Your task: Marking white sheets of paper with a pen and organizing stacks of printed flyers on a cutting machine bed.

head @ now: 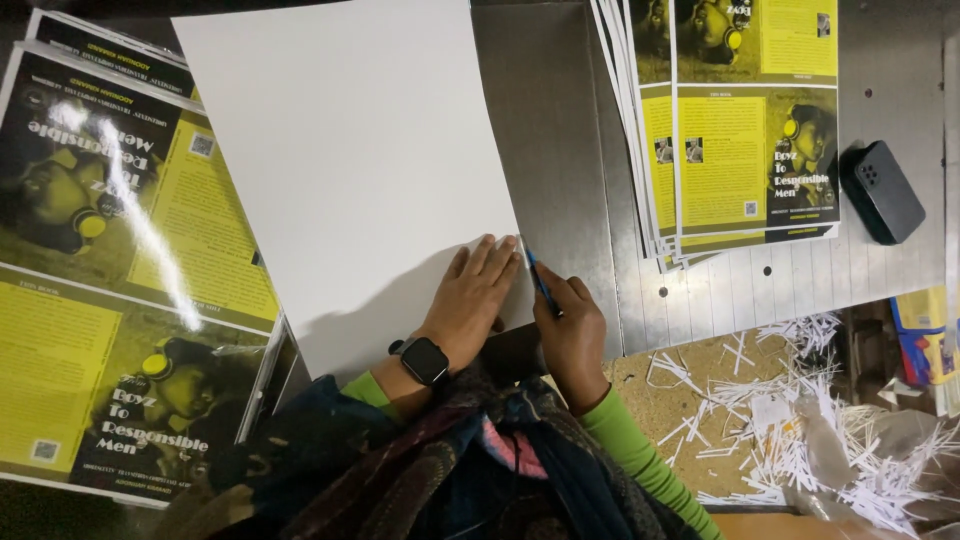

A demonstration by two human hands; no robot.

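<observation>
White sheet (360,160), one large blank piece, lies tilted on the grey metal table (550,120), its lower right corner under the person's hands. One left hand (470,295), wearing one dark wristwatch (424,360), presses flat with spread fingers on that corner. One right hand (572,330) sits just beside it, closed around one thin blue pen (540,280) whose tip meets the sheet's right edge. Two stacks of yellow-and-black printed covers flank the sheet: one fanned stack (740,120) to the right, one glossy stack (110,260) to the left. One black phone (882,190) rests near the right stack. Many white paper strips (800,420) lie scattered below the table edge.
</observation>
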